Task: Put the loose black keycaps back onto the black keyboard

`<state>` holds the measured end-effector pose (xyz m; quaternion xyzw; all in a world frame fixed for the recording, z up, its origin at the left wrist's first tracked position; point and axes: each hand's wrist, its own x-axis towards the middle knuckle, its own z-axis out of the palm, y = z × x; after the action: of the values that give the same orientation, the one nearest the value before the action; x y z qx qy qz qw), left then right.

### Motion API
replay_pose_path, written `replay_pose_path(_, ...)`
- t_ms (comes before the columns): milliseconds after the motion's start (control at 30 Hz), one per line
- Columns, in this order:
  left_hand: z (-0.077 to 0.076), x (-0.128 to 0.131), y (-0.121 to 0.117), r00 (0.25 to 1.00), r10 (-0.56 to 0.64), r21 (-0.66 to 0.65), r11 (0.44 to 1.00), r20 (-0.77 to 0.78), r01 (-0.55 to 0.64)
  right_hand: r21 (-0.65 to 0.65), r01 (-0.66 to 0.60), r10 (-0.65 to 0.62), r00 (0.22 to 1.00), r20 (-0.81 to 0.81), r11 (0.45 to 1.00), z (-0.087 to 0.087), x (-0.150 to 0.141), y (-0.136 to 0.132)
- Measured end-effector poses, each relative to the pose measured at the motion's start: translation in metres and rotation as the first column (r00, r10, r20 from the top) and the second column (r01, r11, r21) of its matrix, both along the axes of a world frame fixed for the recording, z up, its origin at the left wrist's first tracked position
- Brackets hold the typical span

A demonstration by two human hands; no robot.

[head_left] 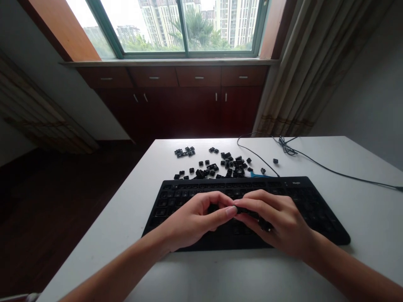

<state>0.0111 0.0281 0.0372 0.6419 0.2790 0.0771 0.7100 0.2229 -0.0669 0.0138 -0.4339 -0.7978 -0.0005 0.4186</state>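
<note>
Dark red cabinets (182,107) run beneath a bright window (217,27), and before them stands a white table (122,243). On it lies a black keyboard (228,235), directly under both hands, its cable (333,169) trailing off to the right. Over its middle, the left hand (192,218) and right hand (283,218) meet, thumbs and forefingers pinched together on a small dark piece (244,209) (mostly hidden, so its exact shape cannot be told). Loose black keycaps (238,165) scatter behind the keyboard, with a blue object (258,175) just beside its far edge.
</note>
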Motion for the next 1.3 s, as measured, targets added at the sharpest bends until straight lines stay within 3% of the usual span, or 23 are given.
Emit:
replay_pose_path(300, 0.007, -0.004, 0.006, 0.995, -0.096, 0.109, 0.989, 0.002, 0.096, 0.09, -0.018, 0.013, 0.999, 0.052, 0.996, 0.004, -0.01, -0.005)
replay_pose_path(400, 0.009, -0.008, 0.01, 0.999, -0.033, 0.105, 0.994, 0.022, 0.03, 0.157, 0.011, -0.018, 0.999, 0.043, 0.987, 0.015, 0.002, -0.004)
replay_pose_path(467, 0.007, -0.009, 0.013, 0.997, 0.059, 0.096, 0.993, 0.057, -0.065, 0.176, 0.203, -0.19, 0.978, -0.09, 0.963, 0.024, 0.02, -0.001)
replay_pose_path(567, 0.001, -0.01, 0.016, 0.979, 0.17, 0.087, 0.98, 0.116, -0.181, 0.186, 0.543, -0.501, 0.835, -0.228, 0.819, 0.029, 0.048, 0.006)
replay_pose_path(633, -0.003, -0.009, 0.016, 0.969, 0.222, 0.105, 0.967, 0.113, -0.233, 0.169, 0.622, -0.587, 0.78, -0.219, 0.764, 0.027, 0.06, 0.01)
replay_pose_path(667, -0.005, -0.008, 0.015, 0.964, 0.241, 0.124, 0.959, 0.108, -0.254, 0.167, 0.615, -0.587, 0.787, -0.19, 0.77, 0.024, 0.063, 0.011)
replay_pose_path(733, -0.007, -0.007, 0.012, 0.962, 0.253, 0.183, 0.946, 0.102, -0.268, 0.175, 0.525, -0.516, 0.851, -0.101, 0.833, 0.018, 0.059, 0.013)
replay_pose_path(833, -0.009, -0.005, 0.006, 0.967, 0.233, 0.321, 0.913, 0.098, -0.253, 0.145, 0.297, -0.303, 0.953, 0.021, 0.944, 0.011, 0.039, 0.01)
replay_pose_path(900, -0.009, -0.003, 0.001, 0.97, 0.224, 0.405, 0.881, 0.097, -0.244, 0.096, 0.155, -0.161, 0.985, 0.054, 0.983, 0.008, 0.022, 0.006)
replay_pose_path(1033, -0.009, 0.0, -0.006, 0.972, 0.196, 0.52, 0.821, 0.13, -0.235, -0.005, 0.013, -0.013, 1.0, 0.006, 1.0, 0.005, 0.001, 0.001)
replay_pose_path(1200, -0.01, 0.001, -0.007, 0.978, 0.133, 0.643, 0.738, 0.159, -0.205, -0.107, 0.006, -0.009, 1.0, -0.023, 0.994, 0.002, 0.0, 0.001)
replay_pose_path(1300, -0.01, 0.001, -0.007, 0.977, 0.116, 0.663, 0.719, 0.179, -0.207, -0.108, 0.003, -0.004, 1.0, -0.007, 0.994, 0.002, 0.001, 0.001)
